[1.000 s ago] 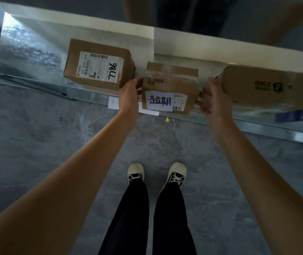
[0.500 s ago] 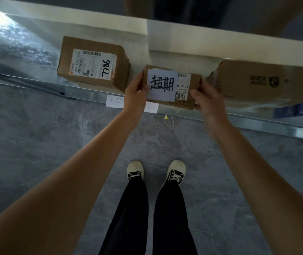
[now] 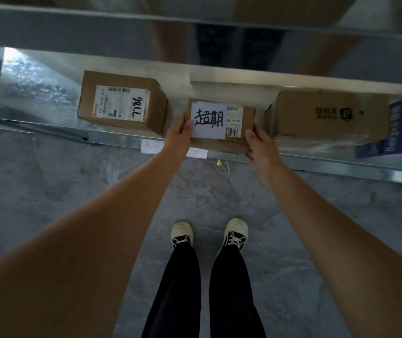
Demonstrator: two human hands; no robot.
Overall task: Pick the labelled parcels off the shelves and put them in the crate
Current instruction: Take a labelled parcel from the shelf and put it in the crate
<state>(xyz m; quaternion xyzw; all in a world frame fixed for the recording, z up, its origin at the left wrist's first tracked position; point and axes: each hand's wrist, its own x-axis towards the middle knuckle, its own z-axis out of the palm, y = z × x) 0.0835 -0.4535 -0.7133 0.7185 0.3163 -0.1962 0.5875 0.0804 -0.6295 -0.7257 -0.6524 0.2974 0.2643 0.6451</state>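
Observation:
A small brown parcel with a white handwritten note and a barcode label on top sits at the front edge of the low metal shelf. My left hand grips its left end, thumb on the white note. My right hand grips its right front corner, thumb on top. To its left on the shelf lies a larger brown parcel with a printed label marked in black pen. To its right lies a long brown parcel with a printed logo. No crate is in view.
A blue printed carton sits at the shelf's far right. An upper shelf rail runs across the top of the view. White tags hang on the shelf's front edge. Grey stone floor and my two shoes lie below.
The small parcel was tipped so the handwritten note now faces up instead of forward. Both hands closed in from beside it to grip its ends.

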